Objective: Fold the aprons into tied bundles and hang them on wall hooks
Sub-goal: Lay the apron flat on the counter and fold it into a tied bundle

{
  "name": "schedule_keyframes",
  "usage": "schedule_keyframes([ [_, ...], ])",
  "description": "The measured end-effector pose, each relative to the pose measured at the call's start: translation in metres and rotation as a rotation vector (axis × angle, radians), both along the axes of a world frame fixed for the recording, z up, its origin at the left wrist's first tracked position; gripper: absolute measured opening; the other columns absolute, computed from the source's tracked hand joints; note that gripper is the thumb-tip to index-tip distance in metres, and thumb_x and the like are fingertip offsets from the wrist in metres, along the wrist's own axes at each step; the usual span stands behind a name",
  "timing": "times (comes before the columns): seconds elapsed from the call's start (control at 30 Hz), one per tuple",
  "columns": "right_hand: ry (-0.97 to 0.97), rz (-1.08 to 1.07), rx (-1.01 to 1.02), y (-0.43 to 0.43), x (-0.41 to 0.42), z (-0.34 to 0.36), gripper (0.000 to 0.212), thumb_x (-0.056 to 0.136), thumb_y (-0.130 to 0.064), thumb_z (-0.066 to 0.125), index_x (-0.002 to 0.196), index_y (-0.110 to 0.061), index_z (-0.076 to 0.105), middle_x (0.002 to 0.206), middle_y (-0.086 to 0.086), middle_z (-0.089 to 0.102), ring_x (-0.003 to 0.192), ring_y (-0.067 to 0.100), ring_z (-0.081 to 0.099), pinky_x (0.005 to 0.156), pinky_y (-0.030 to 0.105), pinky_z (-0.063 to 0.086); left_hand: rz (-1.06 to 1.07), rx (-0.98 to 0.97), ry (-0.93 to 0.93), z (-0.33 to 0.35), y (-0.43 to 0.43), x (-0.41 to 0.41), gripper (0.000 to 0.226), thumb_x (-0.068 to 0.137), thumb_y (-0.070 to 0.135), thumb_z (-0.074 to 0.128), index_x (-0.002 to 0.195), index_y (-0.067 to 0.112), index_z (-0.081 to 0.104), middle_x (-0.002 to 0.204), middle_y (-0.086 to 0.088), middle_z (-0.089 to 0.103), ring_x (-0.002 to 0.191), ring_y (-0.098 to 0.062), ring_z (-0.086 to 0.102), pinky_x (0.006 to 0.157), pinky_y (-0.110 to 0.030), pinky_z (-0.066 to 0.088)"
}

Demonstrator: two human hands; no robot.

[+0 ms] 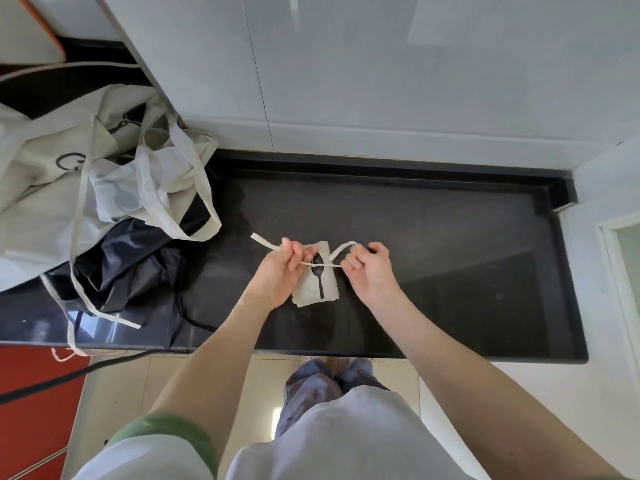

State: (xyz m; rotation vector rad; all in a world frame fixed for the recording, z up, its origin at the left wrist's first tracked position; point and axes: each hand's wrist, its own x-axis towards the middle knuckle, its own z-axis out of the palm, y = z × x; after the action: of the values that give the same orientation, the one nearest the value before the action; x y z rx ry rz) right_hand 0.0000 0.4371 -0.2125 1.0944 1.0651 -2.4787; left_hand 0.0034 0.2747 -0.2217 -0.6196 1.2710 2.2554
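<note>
The tie strap (329, 265) is held taut across the folded apron (331, 289), pinched by the left hand (282, 271) and the right hand (369, 271), both curled. A black spoon (319, 276) is printed on the apron.

Folded beige apron (313, 289), spoon-printed, lies on the dark counter (433, 271), tie strap (332, 266) taut across it.

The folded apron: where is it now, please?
Head view: the folded apron lies on the counter between left hand and right hand, right of the pile.

Counter (450, 271): black, glossy, rimmed.
Wall (346, 64): white tiles, behind counter.
Cabinet (34, 410): red, below counter's left end.
Cable (52, 381): black, off counter's front.
</note>
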Motion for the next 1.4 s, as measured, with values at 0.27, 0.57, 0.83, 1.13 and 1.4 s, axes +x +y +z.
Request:
schedule_keyframes([
  [0.27,0.197,0.824,0.654,0.01,-0.003,0.015,0.019,0.094,-0.015,0.055,0.11,-0.018,0.045,0.097,0.006,0.058,0.082,0.011,0.055,0.071,0.024,0.046,-0.059,0.063,0.041,0.003,0.005,0.005,0.054,0.106,0.026,0.023,0.073,0.004,0.06,0.068,-0.007,0.063,0.087,-0.024,0.062,0.092,-0.035,0.047],
  [0.57,0.248,0.928,0.784,-0.006,0.006,0.022,0.024,0.089,-0.024,0.067,0.106,-0.016,0.053,0.102,-0.005,0.059,0.096,0.008,0.057,0.08,0.024,0.046,-0.295,0.109,0.056,0.006,0.005,0.0,0.054,0.103,0.046,0.014,0.134,0.022,0.052,0.15,0.002,0.039,0.139,-0.015,0.036,0.108,-0.032,0.034],
  [0.83,0.267,0.915,0.876,-0.021,0.016,0.019,0.009,0.094,-0.025,0.06,0.102,-0.022,0.057,0.098,-0.01,0.06,0.097,0.01,0.057,0.087,0.027,0.047,-0.324,0.067,0.069,0.01,0.004,-0.003,0.04,0.104,0.033,0.024,0.131,0.023,0.052,0.154,0.012,0.02,0.139,-0.006,0.024,0.093,-0.021,0.043],
  [1.13,0.192,0.911,0.619,-0.007,0.019,0.029,0.023,0.099,-0.022,0.05,0.089,-0.009,0.066,0.089,0.007,0.06,0.083,0.003,0.054,0.077,0.019,0.041,-0.183,-0.067,0.124,0.002,0.009,0.004,0.029,0.102,0.02,0.038,0.114,0.013,0.063,0.148,0.003,0.041,0.122,-0.008,0.053,0.095,-0.027,0.048],
  [1.4,0.085,0.74,0.574,0.006,0.015,0.025,0.022,0.096,-0.015,0.052,0.077,-0.012,0.064,0.065,-0.007,0.051,0.059,0.005,0.042,0.068,0.022,0.034,-0.093,-0.429,0.226,0.004,0.022,0.017,0.021,0.091,0.007,0.062,0.11,0.016,0.061,0.109,0.008,0.068,0.098,-0.005,0.065,0.08,-0.016,0.049],
])
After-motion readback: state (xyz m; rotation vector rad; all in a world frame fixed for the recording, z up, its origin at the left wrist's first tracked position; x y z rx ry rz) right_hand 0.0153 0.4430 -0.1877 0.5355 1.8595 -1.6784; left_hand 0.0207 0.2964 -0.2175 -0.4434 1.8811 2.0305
